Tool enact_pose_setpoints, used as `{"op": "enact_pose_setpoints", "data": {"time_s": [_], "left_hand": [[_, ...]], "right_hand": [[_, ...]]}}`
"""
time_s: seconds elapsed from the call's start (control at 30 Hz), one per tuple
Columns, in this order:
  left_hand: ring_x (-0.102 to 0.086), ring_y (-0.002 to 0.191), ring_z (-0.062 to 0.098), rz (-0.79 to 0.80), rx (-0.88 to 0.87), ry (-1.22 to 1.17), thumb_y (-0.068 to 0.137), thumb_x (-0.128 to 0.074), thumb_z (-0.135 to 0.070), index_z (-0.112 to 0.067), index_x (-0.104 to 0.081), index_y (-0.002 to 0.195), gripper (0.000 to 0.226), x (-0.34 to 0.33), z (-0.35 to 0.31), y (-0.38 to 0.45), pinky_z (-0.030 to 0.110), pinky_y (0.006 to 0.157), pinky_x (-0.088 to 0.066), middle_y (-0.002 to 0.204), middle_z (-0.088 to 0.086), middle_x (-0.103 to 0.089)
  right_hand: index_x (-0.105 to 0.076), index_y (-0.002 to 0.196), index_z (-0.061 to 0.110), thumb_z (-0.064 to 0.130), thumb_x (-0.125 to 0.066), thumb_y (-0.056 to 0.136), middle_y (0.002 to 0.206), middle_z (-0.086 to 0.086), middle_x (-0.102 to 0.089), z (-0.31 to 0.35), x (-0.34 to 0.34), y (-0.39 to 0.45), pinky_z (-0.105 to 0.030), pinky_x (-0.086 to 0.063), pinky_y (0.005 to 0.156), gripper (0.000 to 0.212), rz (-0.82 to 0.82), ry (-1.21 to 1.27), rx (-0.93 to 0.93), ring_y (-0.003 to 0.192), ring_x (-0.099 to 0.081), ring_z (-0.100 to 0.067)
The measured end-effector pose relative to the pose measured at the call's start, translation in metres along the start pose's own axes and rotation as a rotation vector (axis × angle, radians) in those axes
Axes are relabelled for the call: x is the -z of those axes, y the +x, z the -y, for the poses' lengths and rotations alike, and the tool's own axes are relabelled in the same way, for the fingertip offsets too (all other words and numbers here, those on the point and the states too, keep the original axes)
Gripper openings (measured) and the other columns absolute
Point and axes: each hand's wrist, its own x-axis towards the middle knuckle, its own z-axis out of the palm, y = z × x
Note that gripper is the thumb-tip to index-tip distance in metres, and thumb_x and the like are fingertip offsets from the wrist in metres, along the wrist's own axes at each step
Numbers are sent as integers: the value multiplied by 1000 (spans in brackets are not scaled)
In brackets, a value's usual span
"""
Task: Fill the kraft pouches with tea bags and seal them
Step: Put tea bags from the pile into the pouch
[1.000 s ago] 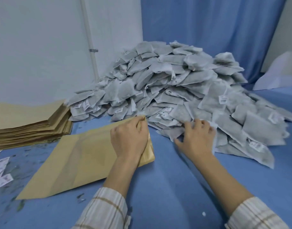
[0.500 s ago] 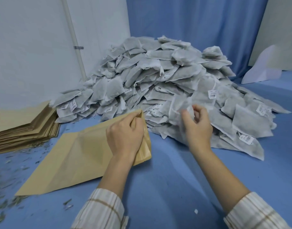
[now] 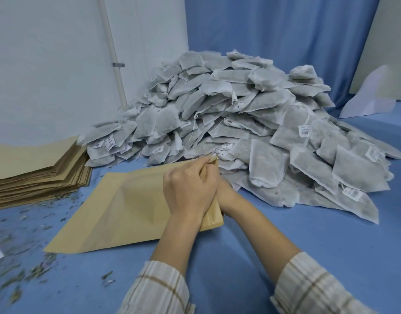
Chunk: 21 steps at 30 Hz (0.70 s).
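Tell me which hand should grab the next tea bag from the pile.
Right. The tea bag pile lies on the right hand's side, just beyond the pouch mouth. The left hand grips the kraft pouch's open edge and probably should keep holding it open.

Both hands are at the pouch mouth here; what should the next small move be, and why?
Probably draw the right hand out toward the tea bag pile for another bag. It is mostly hidden behind the left hand, which grips the kraft pouch mouth; the pouch looks nearly flat.
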Motion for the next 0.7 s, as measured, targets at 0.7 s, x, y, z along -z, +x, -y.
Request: {"op": "enact_pose_setpoints", "data": {"time_s": [0.7], "left_hand": [[-61,81,23,-70,66,9,86,-54,-20,-28,-75,98,26,5,16,11,32,74,-46,84,-1,-73]], "right_hand": [[-57,64,9,22,-63,79,53,-3,-54,-26,76,-16,-16,-41,39,20,-684,577,-127,44,-52,-10]]}}
